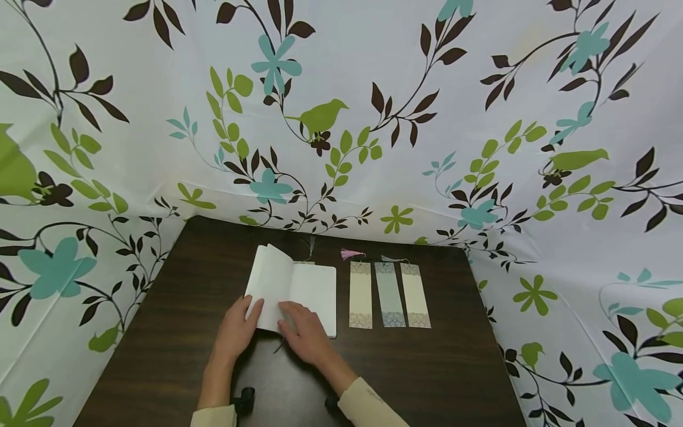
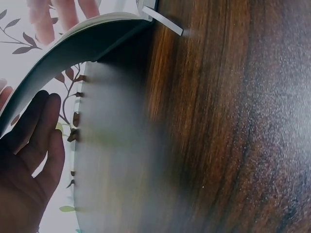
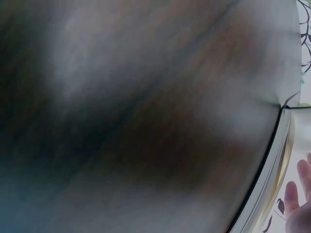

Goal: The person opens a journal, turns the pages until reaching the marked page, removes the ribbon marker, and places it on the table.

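An open notebook [image 1: 315, 290] with blank white pages and a dark cover lies on the table, its left side raised and bowed. My left hand [image 1: 236, 329] grips that left side, thumb over the page and fingers [image 2: 46, 114] behind the dark cover [image 2: 104, 41] in the left wrist view. With fingers extended, my right hand [image 1: 306, 333] touches the pages near the fold. A thin ribbon marker [image 1: 278, 346] trails from the notebook's lower edge. Past its top edge show a bookmark's end [image 1: 305, 263] and grey tassel [image 1: 312, 246]; most of that bookmark is hidden.
Right of the notebook lie three tasseled bookmarks: a beige one [image 1: 360, 295] with a pink tassel [image 1: 350, 254], a blue-grey one [image 1: 391, 295] and a cream one [image 1: 415, 295]. The dark wooden table [image 1: 453, 367] meets a leaf-patterned cloth [image 1: 341, 71] behind and at both sides.
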Demonstrator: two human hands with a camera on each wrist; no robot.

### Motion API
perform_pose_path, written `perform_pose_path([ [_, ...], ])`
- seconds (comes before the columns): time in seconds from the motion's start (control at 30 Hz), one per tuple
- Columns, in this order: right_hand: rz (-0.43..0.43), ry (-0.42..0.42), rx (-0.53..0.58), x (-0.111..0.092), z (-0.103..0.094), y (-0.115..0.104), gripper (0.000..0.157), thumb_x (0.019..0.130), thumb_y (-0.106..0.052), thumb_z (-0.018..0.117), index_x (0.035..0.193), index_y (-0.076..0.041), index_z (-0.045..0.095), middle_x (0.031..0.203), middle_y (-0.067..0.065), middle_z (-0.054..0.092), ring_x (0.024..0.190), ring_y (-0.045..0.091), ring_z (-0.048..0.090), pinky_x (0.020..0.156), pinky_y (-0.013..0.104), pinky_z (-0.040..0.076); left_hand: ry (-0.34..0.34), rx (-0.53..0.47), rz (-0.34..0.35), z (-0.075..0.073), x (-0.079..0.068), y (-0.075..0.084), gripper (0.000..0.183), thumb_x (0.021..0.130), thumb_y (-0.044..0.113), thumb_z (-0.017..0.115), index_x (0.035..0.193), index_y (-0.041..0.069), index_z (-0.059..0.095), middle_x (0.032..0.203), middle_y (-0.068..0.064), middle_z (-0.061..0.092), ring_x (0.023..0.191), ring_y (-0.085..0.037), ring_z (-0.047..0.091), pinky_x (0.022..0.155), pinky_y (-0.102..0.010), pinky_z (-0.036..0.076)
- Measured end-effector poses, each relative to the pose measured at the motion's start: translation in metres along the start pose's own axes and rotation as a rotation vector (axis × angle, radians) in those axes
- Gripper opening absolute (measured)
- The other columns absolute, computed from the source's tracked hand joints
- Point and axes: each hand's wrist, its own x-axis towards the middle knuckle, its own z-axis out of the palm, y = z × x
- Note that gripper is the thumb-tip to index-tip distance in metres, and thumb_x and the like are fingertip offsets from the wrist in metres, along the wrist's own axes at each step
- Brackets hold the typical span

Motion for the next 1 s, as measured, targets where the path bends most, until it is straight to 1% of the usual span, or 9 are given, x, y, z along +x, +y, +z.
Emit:
perform_pose_path([
  [0.17,0.044,-0.024,-0.151,0.0,-0.002,0.012,0.048,0.113,-0.041,0.053,0.157,-0.021,0.056,0.159,0.001,0.059,0.145,0.022,0.057,0.114,0.05,0.049,0.008,-0.004,-0.004,0.0,-0.001,0.002,0.037,0.115,0.041,0.052,0.108,0.01,0.07,0.106,-0.011,0.069,0.092,-0.02,0.063,0.08,-0.04,0.05],
  [0.23,0.075,-0.047,-0.194,-0.001,-0.004,0.016,0.05,0.112,-0.042,0.054,0.158,-0.022,0.055,0.161,0.002,0.057,0.147,0.023,0.055,0.113,0.051,0.048,0.004,-0.004,-0.004,-0.001,-0.002,0.002,0.038,0.115,0.041,0.052,0.105,0.009,0.069,0.104,-0.012,0.068,0.092,-0.024,0.063,0.08,-0.042,0.05],
  [0.37,0.097,-0.077,-0.251,-0.004,-0.009,0.023,0.05,0.111,-0.041,0.057,0.158,-0.023,0.056,0.163,0.003,0.054,0.149,0.024,0.053,0.112,0.052,0.048,-0.019,-0.028,-0.015,-0.002,-0.003,0.002,0.044,0.115,0.042,0.05,0.12,0.003,0.071,0.125,-0.024,0.07,0.119,-0.041,0.067,0.098,-0.056,0.052],
  [0.43,0.088,-0.082,-0.269,-0.006,-0.011,0.026,0.051,0.11,-0.041,0.059,0.157,-0.022,0.056,0.163,0.004,0.054,0.149,0.026,0.052,0.111,0.053,0.049,-0.034,-0.044,-0.022,-0.002,-0.002,0.0,0.049,0.115,0.043,0.049,0.131,0.001,0.069,0.139,-0.028,0.066,0.136,-0.047,0.059,0.108,-0.063,0.049],
  [0.5,0.08,-0.101,-0.289,-0.009,-0.014,0.03,0.054,0.108,-0.044,0.06,0.158,-0.023,0.055,0.165,0.004,0.051,0.15,0.026,0.051,0.113,0.054,0.048,-0.042,-0.055,-0.032,-0.002,-0.002,-0.001,0.053,0.115,0.044,0.049,0.139,0.001,0.066,0.148,-0.028,0.061,0.144,-0.048,0.054,0.112,-0.066,0.046],
  [0.8,0.017,-0.209,-0.351,-0.013,-0.025,0.047,0.066,0.102,-0.06,0.066,0.16,-0.03,0.053,0.172,0.0,0.042,0.154,0.025,0.046,0.117,0.056,0.045,-0.034,-0.039,-0.041,-0.001,-0.001,-0.002,0.053,0.115,0.046,0.048,0.139,0.003,0.066,0.147,-0.025,0.063,0.141,-0.044,0.057,0.111,-0.063,0.047],
  [0.87,0.011,-0.227,-0.345,-0.012,-0.027,0.05,0.065,0.103,-0.06,0.064,0.16,-0.031,0.052,0.173,-0.001,0.041,0.154,0.024,0.046,0.118,0.056,0.044,-0.025,-0.031,-0.03,-0.001,-0.002,-0.001,0.049,0.115,0.045,0.048,0.131,0.004,0.068,0.136,-0.023,0.068,0.13,-0.04,0.063,0.105,-0.058,0.051],
  [0.93,0.002,-0.237,-0.332,-0.011,-0.029,0.052,0.062,0.104,-0.059,0.063,0.159,-0.031,0.054,0.172,-0.002,0.043,0.153,0.024,0.046,0.118,0.057,0.044,-0.011,-0.023,-0.016,0.0,-0.002,0.0,0.042,0.115,0.043,0.05,0.118,0.005,0.067,0.118,-0.019,0.07,0.111,-0.033,0.066,0.094,-0.048,0.053],
  [1.0,-0.017,-0.242,-0.316,-0.01,-0.032,0.052,0.055,0.105,-0.056,0.063,0.154,-0.031,0.06,0.169,-0.002,0.047,0.151,0.023,0.049,0.116,0.057,0.045,-0.006,-0.016,-0.001,0.0,-0.002,0.001,0.036,0.115,0.041,0.051,0.106,0.008,0.062,0.099,-0.012,0.065,0.093,-0.024,0.06,0.082,-0.038,0.049],
])
